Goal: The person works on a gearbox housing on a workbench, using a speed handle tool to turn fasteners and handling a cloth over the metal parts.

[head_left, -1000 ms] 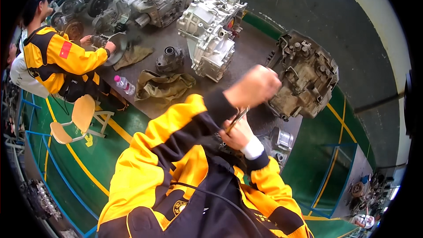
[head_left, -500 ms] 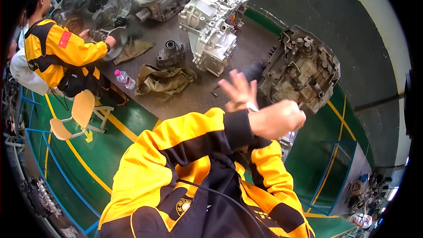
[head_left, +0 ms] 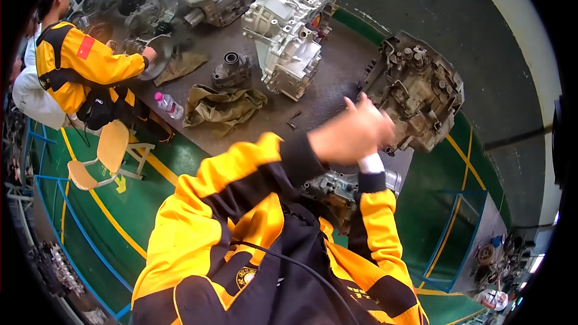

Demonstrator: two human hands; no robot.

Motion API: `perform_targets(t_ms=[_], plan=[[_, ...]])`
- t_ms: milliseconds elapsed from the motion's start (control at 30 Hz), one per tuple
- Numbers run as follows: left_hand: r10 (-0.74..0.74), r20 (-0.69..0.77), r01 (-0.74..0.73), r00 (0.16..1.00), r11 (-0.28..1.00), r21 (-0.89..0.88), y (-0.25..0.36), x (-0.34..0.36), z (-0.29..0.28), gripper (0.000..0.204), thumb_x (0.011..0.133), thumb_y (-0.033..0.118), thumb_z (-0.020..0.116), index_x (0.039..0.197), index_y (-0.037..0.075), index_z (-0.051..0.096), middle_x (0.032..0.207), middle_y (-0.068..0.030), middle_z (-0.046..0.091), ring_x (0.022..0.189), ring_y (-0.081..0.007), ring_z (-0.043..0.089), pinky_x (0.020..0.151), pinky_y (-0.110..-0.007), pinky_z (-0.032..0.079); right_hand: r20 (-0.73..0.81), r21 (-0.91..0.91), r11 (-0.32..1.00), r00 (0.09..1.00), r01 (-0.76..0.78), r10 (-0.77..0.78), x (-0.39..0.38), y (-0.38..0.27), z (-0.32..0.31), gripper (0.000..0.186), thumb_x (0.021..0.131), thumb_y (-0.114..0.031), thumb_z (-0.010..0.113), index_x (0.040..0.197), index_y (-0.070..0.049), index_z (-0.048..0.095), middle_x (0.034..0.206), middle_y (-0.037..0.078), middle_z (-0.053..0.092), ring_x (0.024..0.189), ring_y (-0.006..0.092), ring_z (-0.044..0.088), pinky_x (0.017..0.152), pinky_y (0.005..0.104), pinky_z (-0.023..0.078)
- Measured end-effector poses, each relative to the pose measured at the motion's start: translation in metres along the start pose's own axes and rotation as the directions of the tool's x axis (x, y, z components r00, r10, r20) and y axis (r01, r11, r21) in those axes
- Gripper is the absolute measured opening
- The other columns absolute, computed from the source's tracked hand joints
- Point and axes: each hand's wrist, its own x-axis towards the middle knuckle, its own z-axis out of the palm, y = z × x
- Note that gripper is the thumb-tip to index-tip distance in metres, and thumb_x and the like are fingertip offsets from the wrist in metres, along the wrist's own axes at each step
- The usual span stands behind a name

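Observation:
My left hand (head_left: 343,135) reaches across from the left and overlaps my right hand (head_left: 385,129), near the table's front edge. The two appear to touch, but motion smears the fingers, and the left hand hides much of the right. A white band circles my right wrist. I see no part or tool in either hand. Just beyond them lies a grimy open metal housing (head_left: 415,90). Under my forearms, partly covered, sits a silver metal assembly (head_left: 328,186). Left of the hands lie small dark bolts (head_left: 293,121).
On the metal table (head_left: 208,75) stand a silver gearbox case (head_left: 286,42), a small dark casting (head_left: 231,71), a crumpled olive cloth (head_left: 223,108) and a bottle (head_left: 168,106). A co-worker (head_left: 90,63) handles parts at far left, beside a chair (head_left: 111,147).
My crossed forearms have uncrossed. The left hand, a fist before, moved left and away from me; the right hand, spread before, moved right. They now overlap, and the bolts and silver assembly show more.

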Motion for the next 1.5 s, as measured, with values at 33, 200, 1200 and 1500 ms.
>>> perform_targets(t_ms=[33, 200, 1200, 1500], plan=[[-0.180, -0.062, 0.147, 0.982, 0.923, -0.355, -0.014, 0.010, -0.019, 0.021, 0.079, 0.012, 0.050, 0.062, 0.002, 0.057, 0.057, -0.0092, 0.054, 0.052, -0.0182, 0.049, 0.047, -0.031, 0.040, -0.008, 0.021, 0.997, 0.998, -0.069, 0.070, -0.016, 0.001, -0.005, 0.068, 0.074, -0.006, 0.054, 0.139, -0.019, 0.040, 0.152, 0.013, 0.025, 0.140, 0.0307, 0.023, 0.111, 0.0571, 0.009], [-0.288, 0.190, 0.345, 0.938, 0.746, -0.570, -0.033, 0.024, -0.021, 0.026, 0.076, 0.009, 0.052, 0.050, 0.009, 0.046, 0.060, -0.0074, 0.053, 0.055, -0.0205, 0.052, 0.054, -0.034, 0.044, 0.135, 0.109, 0.990, 0.985, 0.095, -0.109, -0.050, -0.039, 0.032, 0.070, 0.068, -0.005, 0.057, 0.136, -0.020, 0.047, 0.151, 0.014, 0.026, 0.140, 0.0310, 0.024, 0.111, 0.0566, 0.010], [-0.179, 0.077, 0.189, 0.981, 0.973, -0.136, 0.001, 0.010, -0.007, 0.027, 0.088, 0.020, 0.040, 0.078, 0.006, 0.061, 0.083, -0.0126, 0.063, 0.088, -0.0249, 0.060, 0.078, -0.038, 0.045, -0.153, 0.111, 0.963, 0.953, -0.247, 0.262, -0.023, 0.034, 0.018, 0.051, 0.079, -0.011, 0.053, 0.130, -0.020, 0.055, 0.147, 0.015, 0.034, 0.136, 0.0332, 0.032, 0.109, 0.0566, 0.016], [-0.046, -0.227, -0.028, 0.973, 0.950, -0.312, -0.003, 0.036, 0.048, 0.004, 0.079, 0.004, 0.054, 0.078, 0.002, 0.051, 0.054, -0.0095, 0.051, 0.046, -0.0257, 0.051, 0.046, -0.035, 0.040, 0.213, -0.091, 0.988, 0.971, 0.126, -0.105, -0.007, -0.039, 0.032, 0.065, 0.083, -0.049, 0.052, 0.140, -0.020, 0.039, 0.152, 0.013, 0.023, 0.142, 0.0285, 0.018, 0.111, 0.0569, 0.011]])
